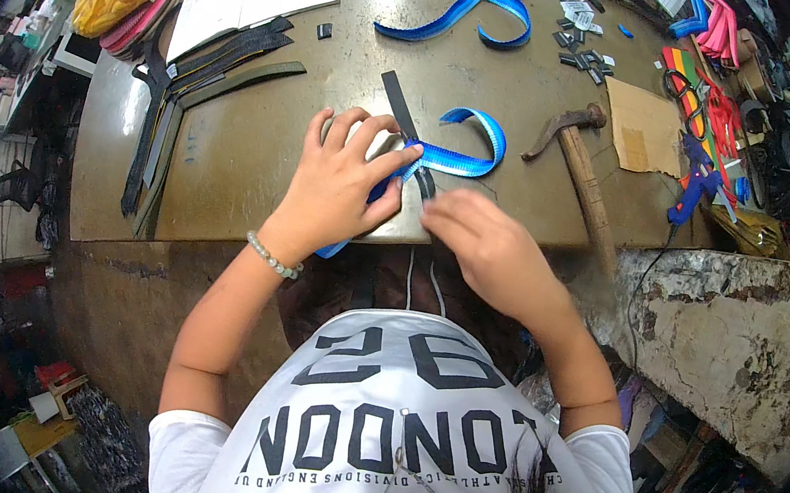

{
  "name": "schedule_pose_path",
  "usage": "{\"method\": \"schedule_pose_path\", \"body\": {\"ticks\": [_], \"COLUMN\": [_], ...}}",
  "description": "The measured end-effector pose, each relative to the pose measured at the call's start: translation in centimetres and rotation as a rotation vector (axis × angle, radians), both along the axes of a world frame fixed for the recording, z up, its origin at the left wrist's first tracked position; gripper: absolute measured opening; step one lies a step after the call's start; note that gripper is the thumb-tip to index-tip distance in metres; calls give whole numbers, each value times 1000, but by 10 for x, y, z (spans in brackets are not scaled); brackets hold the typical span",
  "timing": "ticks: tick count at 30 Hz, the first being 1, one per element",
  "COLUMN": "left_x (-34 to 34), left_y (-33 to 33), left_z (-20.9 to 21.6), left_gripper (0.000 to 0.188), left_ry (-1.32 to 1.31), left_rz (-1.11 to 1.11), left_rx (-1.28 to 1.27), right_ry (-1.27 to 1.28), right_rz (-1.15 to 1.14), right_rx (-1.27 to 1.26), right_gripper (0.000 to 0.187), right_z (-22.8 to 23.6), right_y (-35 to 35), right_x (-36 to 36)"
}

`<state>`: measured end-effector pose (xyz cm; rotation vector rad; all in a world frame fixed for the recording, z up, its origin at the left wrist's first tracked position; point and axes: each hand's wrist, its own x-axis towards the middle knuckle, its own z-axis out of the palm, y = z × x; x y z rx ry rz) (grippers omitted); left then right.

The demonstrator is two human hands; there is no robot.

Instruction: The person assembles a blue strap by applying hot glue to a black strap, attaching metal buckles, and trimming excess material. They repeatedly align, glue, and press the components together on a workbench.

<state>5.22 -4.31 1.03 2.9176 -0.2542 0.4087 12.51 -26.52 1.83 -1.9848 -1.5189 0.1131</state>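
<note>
Our left hand (350, 173) holds a curled, ridged blue strap (458, 162) where a flat black strip (397, 101) crosses it over the brown counter (240, 151); our right hand (483, 247) is at the strip's lower end, left of a wooden-handled hammer (584, 180).

A ribbed blue strap (463, 164) is seen near the centre of the frame, with a paler, shining band along its middle. Its right part is bent into an open curl, and the free end is turned back toward the left. The other part is led toward the lower left; there it is mostly covered, and only a short blue piece is shown lower down. By a narrow, flat black strip (398, 101), slanted from upper left to lower right, the strap is crossed; which one is placed above cannot be told.
</note>
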Motion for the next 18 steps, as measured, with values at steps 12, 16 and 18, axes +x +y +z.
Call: {"method": "schedule_pose_path", "body": {"ticks": [12, 16, 18], "left_x": [28, 10, 3], "left_y": [11, -13, -19], "left_z": [14, 1, -5], "left_gripper": [60, 60, 57], "left_ry": [191, 80, 52], "left_rz": [-130, -4, 48], "left_rx": [204, -61, -142], "right_ry": [-371, 45, 86], "right_rz": [-618, -1078, -1431], "right_rx": [-364, 36, 299], "right_gripper": [40, 20, 24], "right_z": [-5, 10, 4], "right_y": [-52, -123, -168], "right_x": [-26, -1, 46]}}
